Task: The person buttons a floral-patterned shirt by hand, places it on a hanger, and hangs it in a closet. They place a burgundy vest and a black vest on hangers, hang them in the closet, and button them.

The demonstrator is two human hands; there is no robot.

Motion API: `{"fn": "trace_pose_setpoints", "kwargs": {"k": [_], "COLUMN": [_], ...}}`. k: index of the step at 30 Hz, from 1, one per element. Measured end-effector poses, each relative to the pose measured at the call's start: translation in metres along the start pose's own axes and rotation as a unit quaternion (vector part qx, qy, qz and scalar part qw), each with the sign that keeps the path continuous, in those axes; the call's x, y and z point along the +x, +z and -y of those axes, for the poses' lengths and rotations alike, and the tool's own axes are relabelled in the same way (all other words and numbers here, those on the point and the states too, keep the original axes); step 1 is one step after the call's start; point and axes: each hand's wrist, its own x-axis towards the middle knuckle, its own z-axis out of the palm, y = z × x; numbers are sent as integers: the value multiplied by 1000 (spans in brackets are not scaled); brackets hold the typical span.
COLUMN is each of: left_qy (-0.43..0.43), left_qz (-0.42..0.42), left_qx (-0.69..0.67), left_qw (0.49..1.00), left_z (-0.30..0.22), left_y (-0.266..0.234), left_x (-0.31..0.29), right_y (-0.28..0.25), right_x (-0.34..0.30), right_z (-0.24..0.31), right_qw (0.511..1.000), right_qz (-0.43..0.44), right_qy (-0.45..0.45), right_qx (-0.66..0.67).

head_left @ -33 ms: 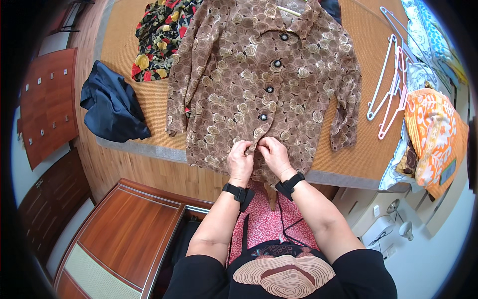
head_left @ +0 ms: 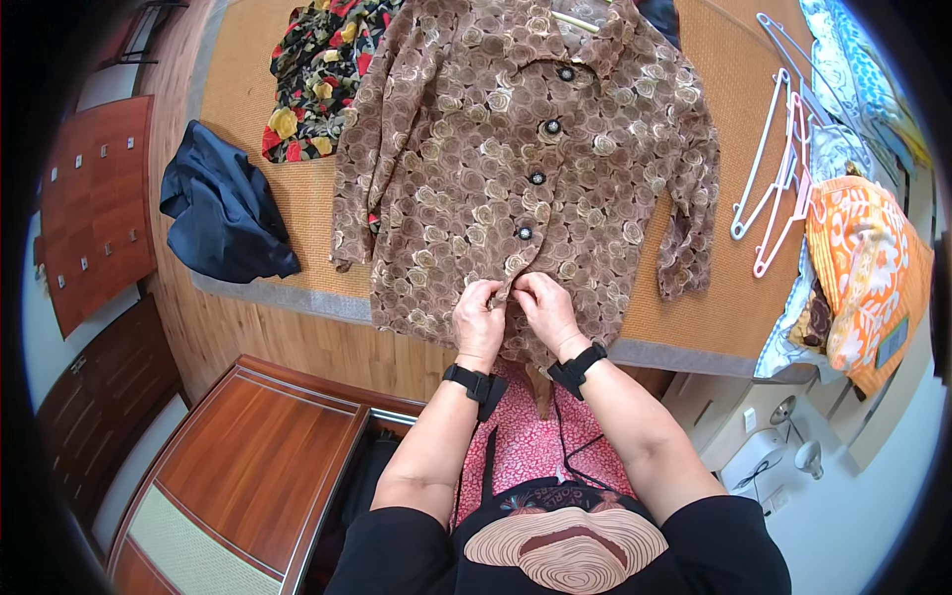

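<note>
**Left hand [head_left: 479, 322] and right hand [head_left: 548, 309] pinched the brown rose-print shirt [head_left: 466, 198]**

You had fingertips closed narrowly on the shirt's front edge, near its lower hem, your two hands nearly meeting. The shirt lay front up on the woven mat [head_left: 729, 312], spreading beneath your hands and away beyond them to its collar. Four dark buttons [head_left: 536, 179] lined the front past your fingertips; whether you gripped another, I could not tell. Left of the shirt lay a dark blue cloth [head_left: 226, 208]; right of it, hangers [head_left: 796, 188] and an orange cloth [head_left: 868, 263].
</note>
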Motion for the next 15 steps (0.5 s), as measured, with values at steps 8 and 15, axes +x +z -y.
{"fn": "trace_pose_setpoints", "kwargs": {"k": [8, 15], "left_qy": [-16, 28], "left_qz": [-9, 15], "left_qx": [11, -12], "left_qw": [1000, 999], "left_z": [-6, -11], "left_y": [2, 3], "left_x": [-1, -1], "right_y": [-2, -7], "right_x": [1, -2], "right_z": [6, 3], "right_qw": [998, 999], "right_qz": [6, 9], "right_qy": [-48, -23], "right_qx": [-43, -46]}}
